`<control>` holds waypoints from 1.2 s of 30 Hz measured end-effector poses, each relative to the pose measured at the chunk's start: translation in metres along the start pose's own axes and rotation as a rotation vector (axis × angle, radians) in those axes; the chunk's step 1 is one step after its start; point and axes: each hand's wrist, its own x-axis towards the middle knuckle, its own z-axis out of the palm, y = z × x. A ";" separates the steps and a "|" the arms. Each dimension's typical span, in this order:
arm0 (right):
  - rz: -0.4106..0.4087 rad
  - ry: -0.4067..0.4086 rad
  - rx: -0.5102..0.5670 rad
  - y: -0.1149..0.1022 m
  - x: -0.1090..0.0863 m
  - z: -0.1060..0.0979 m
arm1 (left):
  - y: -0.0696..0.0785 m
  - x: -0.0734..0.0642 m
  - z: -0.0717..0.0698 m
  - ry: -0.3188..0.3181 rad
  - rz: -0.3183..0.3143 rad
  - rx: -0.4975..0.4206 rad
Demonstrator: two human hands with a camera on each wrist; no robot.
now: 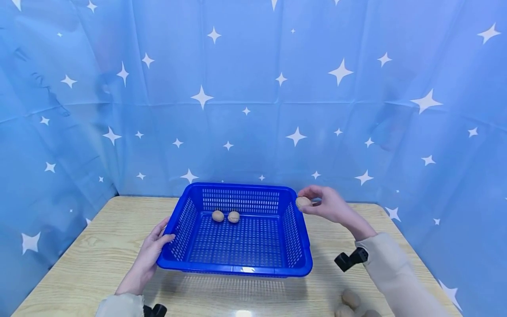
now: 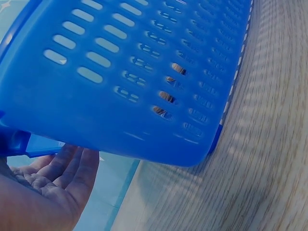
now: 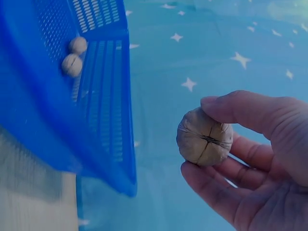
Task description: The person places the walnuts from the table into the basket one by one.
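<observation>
A blue plastic basket (image 1: 237, 267) with slotted walls sits mid-table, its inside facing the head camera. My left hand (image 1: 152, 246) grips its left rim, thumb over the top; in the left wrist view the fingers (image 2: 82, 178) reach around the rim's underside. Two walnuts (image 1: 233, 217) lie side by side inside, by the far wall. My right hand (image 1: 326, 204) pinches another walnut (image 3: 204, 137) between thumb and fingertips, just outside the basket's right rim. Creases crossing at one point show on this walnut's end in the right wrist view.
Several walnuts (image 1: 350, 298) lie on the wooden table (image 1: 95, 246) at the near right, below the right forearm, partly cut off by the frame. A blue curtain with white stars (image 1: 253, 66) hangs behind and along both sides of the table.
</observation>
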 end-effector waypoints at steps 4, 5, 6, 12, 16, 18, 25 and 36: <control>-0.024 -0.031 0.051 -0.010 0.010 0.006 | 0.000 0.000 0.000 0.005 -0.004 0.004; -0.035 -0.036 0.050 -0.013 0.012 0.008 | 0.000 0.000 0.000 0.007 -0.005 0.006; -0.044 -0.040 0.053 -0.015 0.015 0.010 | 0.000 0.000 0.000 0.011 -0.007 0.005; -0.097 -0.068 0.072 -0.030 0.030 0.023 | -0.001 0.001 0.000 0.016 -0.015 0.006; -0.117 -0.086 0.098 -0.040 0.041 0.032 | -0.001 0.001 0.000 0.009 -0.013 0.005; -0.129 -0.095 0.100 -0.045 0.046 0.037 | -0.001 0.001 0.000 0.011 -0.015 0.000; -0.189 -0.114 0.102 -0.057 0.063 0.053 | 0.000 0.001 0.000 0.007 -0.016 -0.006; -0.242 -0.185 0.124 -0.073 0.087 0.085 | 0.001 0.000 0.001 0.013 -0.006 -0.005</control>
